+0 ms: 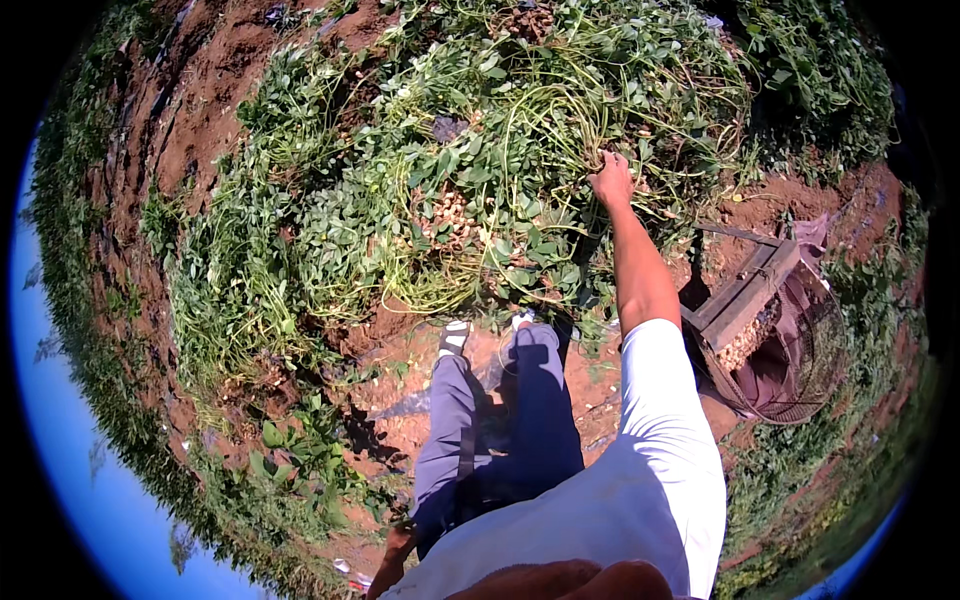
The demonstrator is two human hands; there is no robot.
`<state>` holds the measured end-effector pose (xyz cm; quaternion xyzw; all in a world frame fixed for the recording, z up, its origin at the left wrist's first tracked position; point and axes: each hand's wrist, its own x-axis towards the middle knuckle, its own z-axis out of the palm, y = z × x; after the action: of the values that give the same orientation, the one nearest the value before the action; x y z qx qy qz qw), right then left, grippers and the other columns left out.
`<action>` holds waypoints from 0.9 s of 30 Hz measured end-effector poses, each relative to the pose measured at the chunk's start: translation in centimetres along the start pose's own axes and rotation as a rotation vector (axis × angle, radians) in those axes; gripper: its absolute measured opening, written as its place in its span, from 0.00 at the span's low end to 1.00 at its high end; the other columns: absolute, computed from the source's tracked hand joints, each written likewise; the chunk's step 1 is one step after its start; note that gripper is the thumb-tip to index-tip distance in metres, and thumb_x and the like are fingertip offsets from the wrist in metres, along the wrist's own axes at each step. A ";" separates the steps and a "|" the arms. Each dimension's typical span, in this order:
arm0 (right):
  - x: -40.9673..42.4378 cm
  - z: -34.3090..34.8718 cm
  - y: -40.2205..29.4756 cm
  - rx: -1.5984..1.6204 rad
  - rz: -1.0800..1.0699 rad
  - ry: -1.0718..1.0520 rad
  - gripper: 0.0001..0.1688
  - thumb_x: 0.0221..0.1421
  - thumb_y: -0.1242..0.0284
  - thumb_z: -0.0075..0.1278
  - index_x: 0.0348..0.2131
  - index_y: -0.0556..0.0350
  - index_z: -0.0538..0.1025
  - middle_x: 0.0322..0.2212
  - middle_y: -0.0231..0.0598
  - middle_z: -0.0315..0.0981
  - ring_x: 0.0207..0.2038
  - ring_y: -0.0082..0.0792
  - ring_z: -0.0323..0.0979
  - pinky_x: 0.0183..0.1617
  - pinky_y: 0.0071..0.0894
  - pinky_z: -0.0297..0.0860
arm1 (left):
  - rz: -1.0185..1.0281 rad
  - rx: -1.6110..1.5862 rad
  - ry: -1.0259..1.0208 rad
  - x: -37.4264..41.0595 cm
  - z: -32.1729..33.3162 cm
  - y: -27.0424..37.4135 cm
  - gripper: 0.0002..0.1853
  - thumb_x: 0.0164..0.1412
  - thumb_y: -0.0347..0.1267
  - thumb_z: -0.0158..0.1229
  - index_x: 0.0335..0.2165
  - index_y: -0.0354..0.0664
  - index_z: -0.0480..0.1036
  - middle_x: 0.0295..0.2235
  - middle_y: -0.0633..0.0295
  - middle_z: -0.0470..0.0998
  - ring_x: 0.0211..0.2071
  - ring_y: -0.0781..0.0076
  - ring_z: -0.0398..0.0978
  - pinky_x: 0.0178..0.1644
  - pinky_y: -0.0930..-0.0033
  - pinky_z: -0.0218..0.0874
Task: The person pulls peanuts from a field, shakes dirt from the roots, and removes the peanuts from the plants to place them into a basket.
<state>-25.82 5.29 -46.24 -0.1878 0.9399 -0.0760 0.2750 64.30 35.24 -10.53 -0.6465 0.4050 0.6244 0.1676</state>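
Note:
My right hand (613,182) reaches out to the base of a bunch of uprooted peanut plants (574,124). Its fingers close around the stems there; leaves and roots partly hide the grip. Long green stems arch up and leftward from that spot. Just left of the hand, pale peanut pods (450,214) show in a cluster among the leaves. Part of my left forearm (391,559) appears at the bottom beside my trousers, while the left hand itself is out of view.
To the right stands a mesh basket (814,375) with a wooden board frame (750,289), a dull purple cloth inside and loose peanuts (742,345) under the board. My feet (454,337) are on reddish soil (390,382) with plastic film. Plant heaps lie in front of them.

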 end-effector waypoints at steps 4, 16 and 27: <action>1.2 2.2 0.7 -0.040 -0.099 -0.043 0.28 0.51 0.58 0.63 0.49 0.47 0.73 0.52 0.47 0.66 0.54 0.51 0.67 0.55 0.52 0.65 | -0.567 0.197 0.127 -1.0 1.7 1.7 0.21 0.55 0.36 0.65 0.47 0.39 0.77 0.29 0.59 0.81 0.31 0.68 0.81 0.33 0.72 0.72; -21.1 -22.5 10.6 0.273 -0.624 0.048 0.24 0.40 0.81 0.57 0.42 0.56 0.73 0.39 0.46 0.70 0.46 0.51 0.71 0.50 0.39 0.69 | 0.977 0.750 0.449 18.9 7.3 46.9 0.22 0.53 0.27 0.65 0.48 0.36 0.74 0.41 0.46 0.75 0.43 0.46 0.72 0.48 0.56 0.66; -36.4 -30.8 9.4 0.485 -0.680 0.446 0.16 0.36 0.85 0.57 0.32 0.59 0.74 0.44 0.43 0.71 0.48 0.46 0.70 0.54 0.39 0.66 | 1.711 1.571 -0.235 6.1 28.8 78.7 0.57 0.39 0.64 0.64 0.59 0.36 0.62 0.61 0.51 0.64 0.66 0.55 0.55 0.69 0.46 0.42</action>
<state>-17.18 29.51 -4.98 -0.3944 0.8164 -0.4174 0.0616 -13.39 5.67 1.75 0.1809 0.9657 0.1671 0.0825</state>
